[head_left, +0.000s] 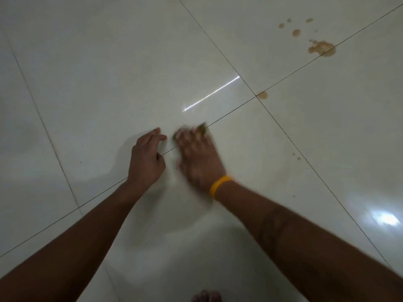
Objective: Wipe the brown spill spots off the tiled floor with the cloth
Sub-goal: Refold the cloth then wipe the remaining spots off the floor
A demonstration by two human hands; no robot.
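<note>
Step in hand: we judge wiping is under way on the near tiles; the right hand (197, 155) is smeared with blur where the left is sharp, which suggests a stroke in progress.
Right hand: palm down on the floor (87, 73), fingers spread flat over the cloth (201, 128), pressing rather than gripping as far as the blur allows. A yellow band (219, 185) sits at the wrist.
Cloth: dark, mostly hidden beneath the fingers; only edges show at the fingertips, right on a grout line (231, 114).
Left hand (147, 159): just beside the right, holding nothing, fingers loosely curled with the tips at the tile (whether it bears weight we cannot tell).
Spill, far: large brown patch (322, 48) with several small spots (296, 33) above it, upper right, well apart from the cloth.
Spill, middle: one spot at the tile joint (262, 95), between cloth and patch.
Spill, near: faint specks (298, 158) to the right of the working hand.
Progress: in our estimation early; most visible staining is untouched.
Next move: we consider a shift forward and right is called for, cloth kept flat, joint spot first, then the patch.
Other: toes (206, 297) at the bottom edge.
</note>
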